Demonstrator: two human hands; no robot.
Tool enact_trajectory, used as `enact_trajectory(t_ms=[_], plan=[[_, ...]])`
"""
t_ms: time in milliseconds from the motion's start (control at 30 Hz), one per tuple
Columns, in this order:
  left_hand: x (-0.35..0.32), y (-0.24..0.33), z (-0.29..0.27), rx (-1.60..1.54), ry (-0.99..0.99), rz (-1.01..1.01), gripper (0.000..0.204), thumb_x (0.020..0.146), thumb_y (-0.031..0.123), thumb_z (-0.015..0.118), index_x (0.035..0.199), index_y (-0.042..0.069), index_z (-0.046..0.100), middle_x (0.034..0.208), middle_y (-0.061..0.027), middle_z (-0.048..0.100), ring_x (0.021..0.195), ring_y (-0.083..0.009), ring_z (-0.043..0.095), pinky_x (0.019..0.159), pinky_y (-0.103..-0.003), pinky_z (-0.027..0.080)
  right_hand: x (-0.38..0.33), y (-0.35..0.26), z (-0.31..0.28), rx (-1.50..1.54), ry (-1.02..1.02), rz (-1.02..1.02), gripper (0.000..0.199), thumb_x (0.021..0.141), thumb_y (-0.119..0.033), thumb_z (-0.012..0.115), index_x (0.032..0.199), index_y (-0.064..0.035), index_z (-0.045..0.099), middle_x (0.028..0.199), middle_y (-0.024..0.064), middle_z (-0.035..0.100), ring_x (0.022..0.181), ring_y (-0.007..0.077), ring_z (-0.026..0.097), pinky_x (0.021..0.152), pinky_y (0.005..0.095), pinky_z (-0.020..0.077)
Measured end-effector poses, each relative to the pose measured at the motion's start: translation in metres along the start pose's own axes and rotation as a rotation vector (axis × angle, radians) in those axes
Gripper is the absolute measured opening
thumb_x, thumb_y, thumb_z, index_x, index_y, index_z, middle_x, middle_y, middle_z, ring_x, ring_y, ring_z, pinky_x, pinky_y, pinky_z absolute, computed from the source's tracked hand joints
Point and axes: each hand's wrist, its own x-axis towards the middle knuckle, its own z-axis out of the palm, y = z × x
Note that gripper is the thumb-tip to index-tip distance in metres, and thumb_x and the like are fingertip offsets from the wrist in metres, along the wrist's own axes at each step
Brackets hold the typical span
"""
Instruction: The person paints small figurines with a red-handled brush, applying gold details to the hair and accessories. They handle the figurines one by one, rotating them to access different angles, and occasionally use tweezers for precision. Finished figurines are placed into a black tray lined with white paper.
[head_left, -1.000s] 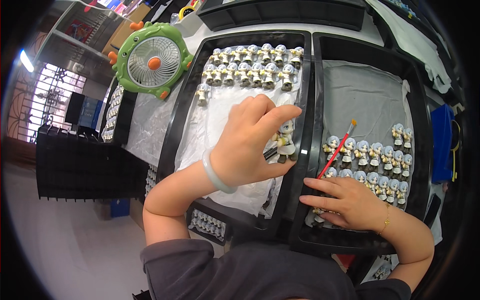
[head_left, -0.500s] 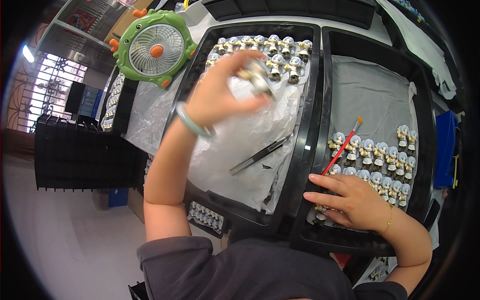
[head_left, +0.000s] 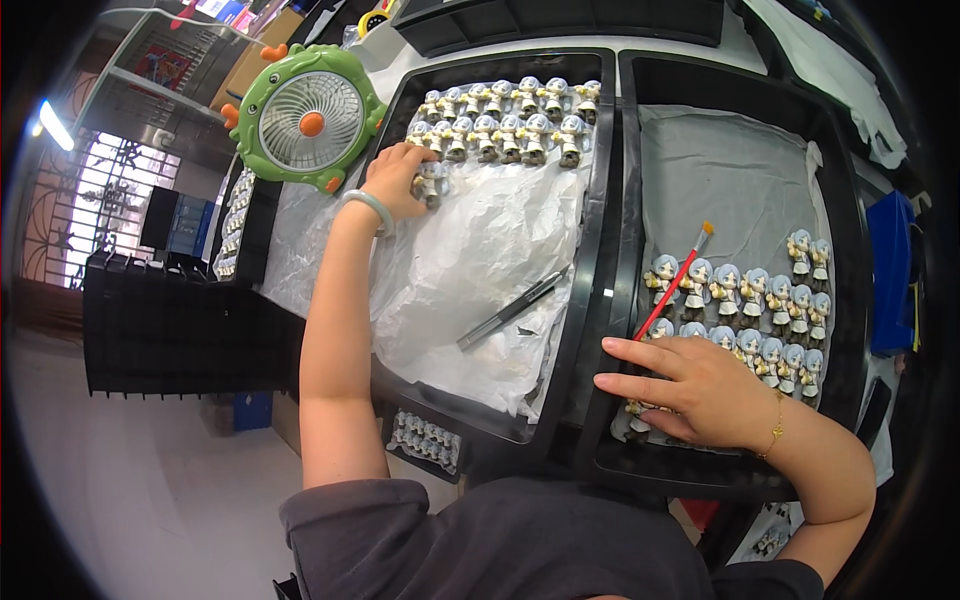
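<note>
Green round desk fan (head_left: pixel 310 118) just left of the left hand (head_left: pixel 398 180). Its fingers (head_left: pixel 415 160) pinch a small grey-haired figurine (head_left: pixel 432 184), upright, below the figurine rows (head_left: pixel 510 120) in the left black plastic tray (head_left: pixel 400 100); its base is hidden. Right hand (head_left: pixel 690 385), fingers spread, holds a red paintbrush (head_left: pixel 672 288), bristles pointing up-right. Metal tweezers (head_left: pixel 512 308) lie between the hands.

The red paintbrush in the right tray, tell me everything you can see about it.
The paintbrush is thin, with a red handle and a pale orange bristle tip pointing up and away. It lies slanted across small blue-haired figurines in the right black tray. Its lower end runs under the right hand, near the fingers; whether they grip it is unclear.
</note>
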Motion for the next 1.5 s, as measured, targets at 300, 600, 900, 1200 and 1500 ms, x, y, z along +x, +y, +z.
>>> enact_trajectory(t_ms=[300,600,900,1200,1500], plan=[[0.0,0.025,-0.016,0.102,0.15,0.116,0.07,0.056,0.007,0.069,0.121,0.011,0.044,0.121,-0.0121,0.045,0.115,-0.0307,0.042,0.097,-0.038,0.034,-0.014,0.005,0.005,-0.066,0.072,-0.057,0.056,0.071,-0.014,0.065,0.123,-0.0193,0.046,0.136,0.0033,0.036,0.092,0.0224,0.055,0.075,0.0346,0.0474],[0.052,0.308,-0.05,-0.596,-0.131,0.858,0.037,0.076,0.013,0.06,0.112,0.003,0.054,0.103,-0.0084,0.06,0.098,-0.0183,0.056,0.086,-0.032,0.041,-0.02,0.008,0.015,-0.157,0.105,-0.057,0.058,0.072,-0.019,0.065,0.126,-0.0226,0.044,0.139,0.002,0.032,0.091,0.0234,0.057,0.075,0.0366,0.0485],[0.126,0.407,0.007,-0.144,-0.469,0.567,0.039,0.085,0.038,0.054,0.104,0.003,0.057,0.093,-0.0139,0.063,0.079,-0.0217,0.063,0.071,-0.031,0.048,-0.021,0.007,0.02,-0.218,0.142,-0.072,0.063,0.07,-0.02,0.065,0.129,-0.0219,0.041,0.14,0.0028,0.032,0.089,0.0212,0.057,0.071,0.0337,0.0489],[0.038,0.258,-0.045,-1.614,-0.713,0.341,0.048,0.087,0.02,0.046,0.131,0.009,0.031,0.11,-0.0146,0.052,0.074,-0.0162,0.05,0.059,-0.026,0.042,-0.02,0.01,0.015,-0.181,0.064,-0.049,0.062,0.072,-0.019,0.064,0.129,-0.0221,0.04,0.141,0.0041,0.03,0.096,0.0231,0.057,0.073,0.0343,0.049],[-0.06,0.173,-0.035,-1.695,-0.491,0.61,0.086,0.06,-0.016,0.057,0.127,0.02,0.018,0.129,-0.0169,0.032,0.101,-0.0234,0.052,0.084,-0.034,0.043,-0.009,0.001,0.0,-0.091,0.061,-0.032,0.057,0.068,-0.013,0.066,0.122,-0.0193,0.048,0.132,0.0045,0.041,0.085,0.0218,0.057,0.071,0.0333,0.0483]])
